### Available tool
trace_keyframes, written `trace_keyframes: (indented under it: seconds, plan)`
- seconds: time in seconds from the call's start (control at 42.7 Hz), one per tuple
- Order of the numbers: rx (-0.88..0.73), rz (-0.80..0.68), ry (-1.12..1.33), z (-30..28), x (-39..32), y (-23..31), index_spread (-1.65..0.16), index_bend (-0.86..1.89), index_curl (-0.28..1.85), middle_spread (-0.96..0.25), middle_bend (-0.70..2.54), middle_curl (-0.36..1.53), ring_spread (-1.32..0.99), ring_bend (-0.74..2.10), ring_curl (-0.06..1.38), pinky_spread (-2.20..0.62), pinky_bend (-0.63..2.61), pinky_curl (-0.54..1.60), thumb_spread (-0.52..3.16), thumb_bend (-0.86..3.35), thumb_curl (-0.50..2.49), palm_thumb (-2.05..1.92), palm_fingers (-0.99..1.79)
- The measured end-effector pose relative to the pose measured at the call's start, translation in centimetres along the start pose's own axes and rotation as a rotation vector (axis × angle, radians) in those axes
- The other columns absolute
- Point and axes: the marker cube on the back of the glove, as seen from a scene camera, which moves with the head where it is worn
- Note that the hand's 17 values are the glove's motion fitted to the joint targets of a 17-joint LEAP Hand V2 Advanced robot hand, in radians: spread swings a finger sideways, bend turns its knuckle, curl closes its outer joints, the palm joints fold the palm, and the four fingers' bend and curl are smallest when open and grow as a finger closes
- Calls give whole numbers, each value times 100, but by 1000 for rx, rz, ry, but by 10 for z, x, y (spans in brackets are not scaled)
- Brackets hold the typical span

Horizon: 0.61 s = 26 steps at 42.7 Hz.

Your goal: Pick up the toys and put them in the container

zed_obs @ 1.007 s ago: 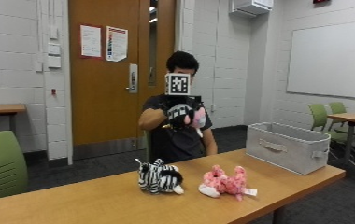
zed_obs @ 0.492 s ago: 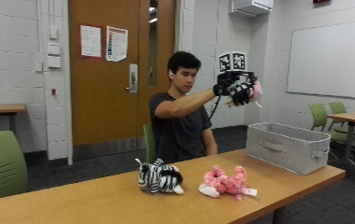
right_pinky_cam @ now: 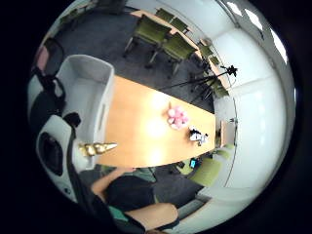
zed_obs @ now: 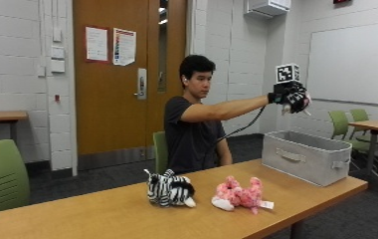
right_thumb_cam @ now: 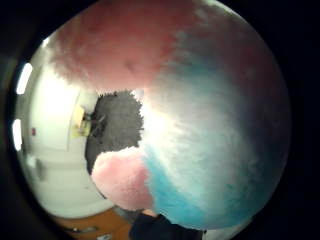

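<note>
The gloved right hand (zed_obs: 294, 97) holds a soft pink toy (right_thumb_cam: 210, 125) up high over the gray container (zed_obs: 306, 157), ready to drop it in.

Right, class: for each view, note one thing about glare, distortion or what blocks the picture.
Outside view: even room light, the hand above the container. Little finger side view: strong bending, glare on the table beside the pink toy. Thumb side view: a plush toy fills and blocks most of it.
</note>
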Motion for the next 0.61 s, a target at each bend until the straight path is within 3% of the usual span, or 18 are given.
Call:
trace_keyframes:
  seconds: [0.141, 0.281, 0.328, 0.375, 0.398, 0.445, 0.609]
  plan:
    - [-44, 55, -23, 14, -29, -17, -48, 14, 113, -44, 70, 57, -45, 108, 43, -48, 85, 37, 80, 17, 88, 70, 105]
    - [-208, 161, -47, 30, -40, -20, -48, 9, 115, -44, 71, 60, -45, 107, 44, -47, 88, 38, 80, 13, 89, 66, 98]
    - [-278, 201, -141, 30, -50, -21, -47, -1, 110, -44, 70, 60, -45, 106, 44, -45, 95, 40, 92, 6, 83, 54, 86]
    - [-330, 274, -295, 24, -67, -25, -45, -8, 105, -41, 58, 58, -44, 101, 44, -42, 108, 45, 99, -4, 75, 38, 50]
    - [-343, 300, -363, 21, -73, -26, -43, -11, 101, -35, 42, 54, -38, 91, 42, -38, 115, 49, 100, -9, 71, 30, 3]
    - [-347, 296, -440, 16, -76, -26, -40, -9, 95, -26, 31, 52, -30, 82, 43, -32, 128, 54, 102, -11, 66, 20, -26]
    - [-255, 163, -88, 32, -23, -13, -34, -6, 68, -11, 20, 44, -15, 54, 27, -16, 130, 46, 102, -8, 55, 3, -38]
